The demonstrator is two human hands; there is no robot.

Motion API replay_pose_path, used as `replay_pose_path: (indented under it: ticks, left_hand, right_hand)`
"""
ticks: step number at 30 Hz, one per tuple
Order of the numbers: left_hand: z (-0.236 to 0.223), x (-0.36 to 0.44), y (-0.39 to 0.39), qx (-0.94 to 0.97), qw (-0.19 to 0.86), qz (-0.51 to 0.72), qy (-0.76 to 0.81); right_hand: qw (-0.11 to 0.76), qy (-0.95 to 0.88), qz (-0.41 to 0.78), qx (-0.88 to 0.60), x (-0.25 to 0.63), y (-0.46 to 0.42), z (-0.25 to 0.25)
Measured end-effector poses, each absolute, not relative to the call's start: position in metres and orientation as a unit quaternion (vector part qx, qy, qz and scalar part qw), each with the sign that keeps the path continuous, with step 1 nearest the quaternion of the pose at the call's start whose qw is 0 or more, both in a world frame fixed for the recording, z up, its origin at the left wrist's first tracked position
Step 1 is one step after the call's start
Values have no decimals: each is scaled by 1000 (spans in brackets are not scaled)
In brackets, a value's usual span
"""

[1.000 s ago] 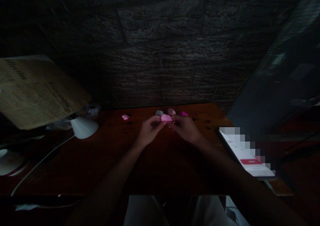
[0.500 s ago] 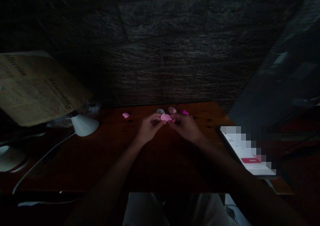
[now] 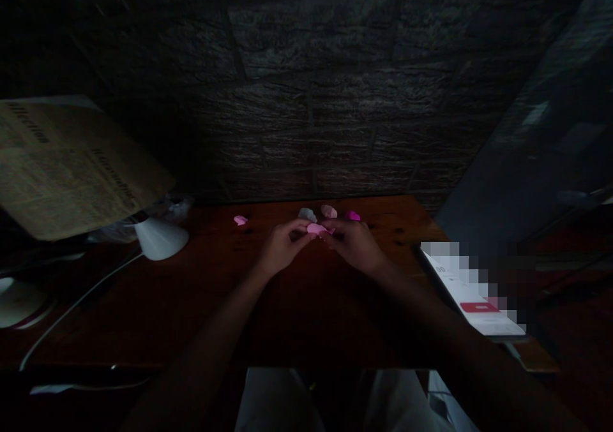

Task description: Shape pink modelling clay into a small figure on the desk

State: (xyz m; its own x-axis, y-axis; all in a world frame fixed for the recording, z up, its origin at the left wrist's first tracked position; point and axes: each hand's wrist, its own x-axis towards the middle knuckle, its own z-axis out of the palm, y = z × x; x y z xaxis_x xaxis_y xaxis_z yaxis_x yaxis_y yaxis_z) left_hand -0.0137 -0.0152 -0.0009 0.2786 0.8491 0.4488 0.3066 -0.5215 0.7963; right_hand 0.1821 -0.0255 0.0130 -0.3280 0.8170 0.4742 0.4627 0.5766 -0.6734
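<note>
A thin, flattened piece of pink modelling clay (image 3: 316,229) is pinched between my two hands above the table. My left hand (image 3: 282,247) grips its left side between thumb and fingers. My right hand (image 3: 353,244) closes on the right side, its fingertips partly hiding the clay. Just behind them lie a grey lump (image 3: 307,214), a pale pink lump (image 3: 329,211) and a magenta lump (image 3: 353,216), which look like the same material. Farther left, a small pink lump (image 3: 240,220) sits by itself on the wood.
The wooden table (image 3: 215,253) meets a dark brick wall (image 3: 311,113). At left stands a lamp with a white base (image 3: 161,240), a printed shade (image 3: 71,164) and a trailing cord (image 3: 81,304). A lit tablet (image 3: 479,307) lies at the right edge.
The pink clay has tipped between my fingers and now shows a narrower face. Both hands stay in nearly the same place, still gripping it.
</note>
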Motion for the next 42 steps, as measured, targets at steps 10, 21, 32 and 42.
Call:
replay_pose_path:
  ticks: [10, 21, 32, 42]
  left_hand:
    - [1, -9, -19, 715, 282, 507, 390]
    - [-2, -11, -19, 740, 231, 492, 396]
    - [1, -11, -21, 748, 233, 484, 389]
    - [4, -11, -21, 748, 222, 494, 383]
  right_hand:
    - [433, -776, 221, -402, 183, -27, 14]
    - [426, -786, 181, -410, 185, -25, 14]
    - [407, -806, 147, -403, 183, -24, 13]
    - [433, -792, 182, -390, 184, -28, 15]
